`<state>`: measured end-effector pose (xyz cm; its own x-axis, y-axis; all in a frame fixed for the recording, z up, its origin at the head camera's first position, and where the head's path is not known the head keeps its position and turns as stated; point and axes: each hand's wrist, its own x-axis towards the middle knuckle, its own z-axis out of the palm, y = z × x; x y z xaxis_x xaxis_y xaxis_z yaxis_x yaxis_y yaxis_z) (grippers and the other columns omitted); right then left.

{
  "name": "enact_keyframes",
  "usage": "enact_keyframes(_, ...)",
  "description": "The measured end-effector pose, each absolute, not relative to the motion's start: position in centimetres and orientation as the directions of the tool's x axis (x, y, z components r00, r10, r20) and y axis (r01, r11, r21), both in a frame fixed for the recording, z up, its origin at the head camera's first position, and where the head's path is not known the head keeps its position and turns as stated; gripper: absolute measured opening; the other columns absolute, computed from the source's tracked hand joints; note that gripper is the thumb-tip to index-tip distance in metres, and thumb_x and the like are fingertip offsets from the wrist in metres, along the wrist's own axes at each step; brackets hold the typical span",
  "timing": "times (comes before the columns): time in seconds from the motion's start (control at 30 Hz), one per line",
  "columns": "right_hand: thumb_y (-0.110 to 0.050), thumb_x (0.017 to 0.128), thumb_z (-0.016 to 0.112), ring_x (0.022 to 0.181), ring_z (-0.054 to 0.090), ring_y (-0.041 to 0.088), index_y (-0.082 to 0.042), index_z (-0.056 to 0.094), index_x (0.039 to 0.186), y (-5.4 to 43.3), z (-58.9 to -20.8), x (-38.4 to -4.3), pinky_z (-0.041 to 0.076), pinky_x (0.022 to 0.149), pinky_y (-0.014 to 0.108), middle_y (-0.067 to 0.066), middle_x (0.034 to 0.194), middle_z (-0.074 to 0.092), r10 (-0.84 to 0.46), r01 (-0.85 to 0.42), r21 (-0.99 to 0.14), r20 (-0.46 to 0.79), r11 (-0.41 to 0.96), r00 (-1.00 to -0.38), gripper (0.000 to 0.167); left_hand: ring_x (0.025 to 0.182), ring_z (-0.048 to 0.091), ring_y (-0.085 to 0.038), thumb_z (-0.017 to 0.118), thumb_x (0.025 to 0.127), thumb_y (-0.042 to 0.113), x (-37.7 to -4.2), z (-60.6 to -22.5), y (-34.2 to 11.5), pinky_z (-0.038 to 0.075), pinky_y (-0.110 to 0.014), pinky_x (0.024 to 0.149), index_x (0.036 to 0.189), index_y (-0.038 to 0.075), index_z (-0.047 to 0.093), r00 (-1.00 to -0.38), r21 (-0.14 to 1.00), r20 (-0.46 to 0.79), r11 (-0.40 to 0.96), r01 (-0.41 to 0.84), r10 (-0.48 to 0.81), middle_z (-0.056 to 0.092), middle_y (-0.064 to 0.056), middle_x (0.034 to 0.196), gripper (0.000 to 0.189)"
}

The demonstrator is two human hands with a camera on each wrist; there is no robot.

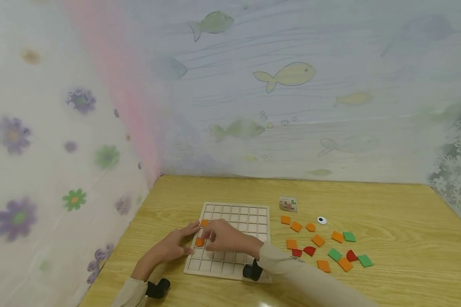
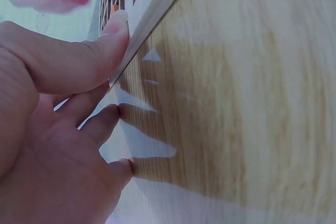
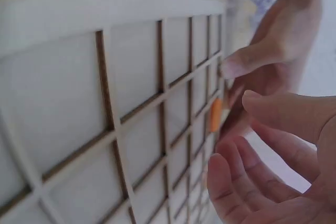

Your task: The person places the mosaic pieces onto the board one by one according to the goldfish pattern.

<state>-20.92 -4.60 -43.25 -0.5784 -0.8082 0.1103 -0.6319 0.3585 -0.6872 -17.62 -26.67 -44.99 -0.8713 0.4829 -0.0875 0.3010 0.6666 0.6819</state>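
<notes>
A pale wooden grid board [image 1: 226, 269] lies on the table. My left hand [image 1: 170, 246] rests along its left side, thumb [image 2: 116, 27] at the rim and the other fingertips touching the table. Over the left columns hovers my right hand [image 1: 230, 236]; in the right wrist view its thumb and fingers [image 3: 220, 182] stand apart with nothing between them. Just left of those fingers, an orange piece [image 1: 199, 242] with a rounded edge sits in a left-column cell; the right wrist view shows it edge-on. Farther up that column is another orange piece [image 1: 205, 223], partly hidden by the right hand.
Loose tiles are scattered right of the board: several orange pieces [image 1: 318, 241], green squares [image 1: 349, 237] and red curved pieces [image 1: 309, 251]. Behind them lie a white eye disc [image 1: 322, 220] and a small printed grid card [image 1: 288, 204]. Patterned curtains [image 1: 230, 98] border the wooden table [image 1: 407, 221].
</notes>
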Motion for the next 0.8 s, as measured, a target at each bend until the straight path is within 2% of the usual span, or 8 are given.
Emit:
enact_keyframes(0.33,-0.010,0.085,0.070,0.083,0.060,0.012,-0.006,0.070,0.101,-0.7,-40.7,-19.6,0.049,0.071,0.018,0.001,0.101,0.063,-0.833,-0.632,-0.708,0.111,0.317,-0.542,0.017,0.139,0.019,-0.039,0.067,0.086,0.005,-17.5,-45.0,-26.6,0.022,-0.060,0.107,0.145,-0.001,0.036,-0.874,0.676,-0.082,0.671,0.304,0.480,0.023,-0.017,0.153,0.067)
enact_keyframes(0.57,-0.009,0.087,0.067,0.082,0.059,0.007,-0.007,0.069,0.102,2.6,-40.5,-19.4,0.050,0.069,0.020,0.004,0.102,0.063,-0.828,-0.619,-0.725,0.122,0.302,-0.547,0.016,0.140,0.016,-0.039,0.066,0.087,0.006,-17.5,-45.0,-26.6,0.022,-0.059,0.107,0.146,-0.001,0.033,-0.866,0.687,-0.097,0.663,0.299,0.491,0.021,-0.018,0.154,0.068)
enact_keyframes(0.8,-0.009,0.087,0.067,0.081,0.059,0.009,-0.006,0.069,0.101,5.6,-40.5,-19.6,0.050,0.065,0.022,0.010,0.101,0.064,-0.810,-0.614,-0.733,0.153,0.291,-0.566,0.015,0.139,0.017,-0.040,0.066,0.087,0.008,-17.6,-45.2,-26.8,0.023,-0.058,0.107,0.146,-0.002,0.032,-0.860,0.672,-0.083,0.665,0.325,0.504,0.020,-0.018,0.154,0.068)
